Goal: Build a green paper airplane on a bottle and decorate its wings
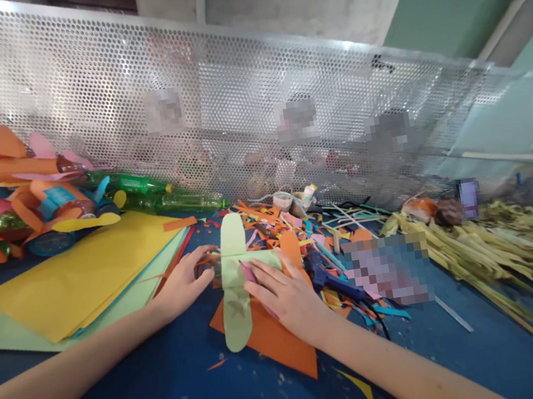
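Observation:
A model plane with a light green paper wing [243,328] lies in front of me. Its body is wrapped in green paper, with an orange paper piece [291,253] at the right end. My left hand [186,285] curls its thumb and fingers around the plane's left end, which looks dark and see-through like a bottle. My right hand [287,297] lies over the body, a slim pink-purple pen [247,271] between its fingers. Those fingers cover part of the body. Under the plane is an orange paper sheet [290,351].
Yellow and green paper sheets [81,276] are stacked at left, below paper-covered bottle models [38,195] and green bottles [144,192]. Paper scraps [259,217] and a blue glue gun [335,282] lie to the right. Dried strips [486,245] spread far right. A perforated metal screen [103,97] stands behind.

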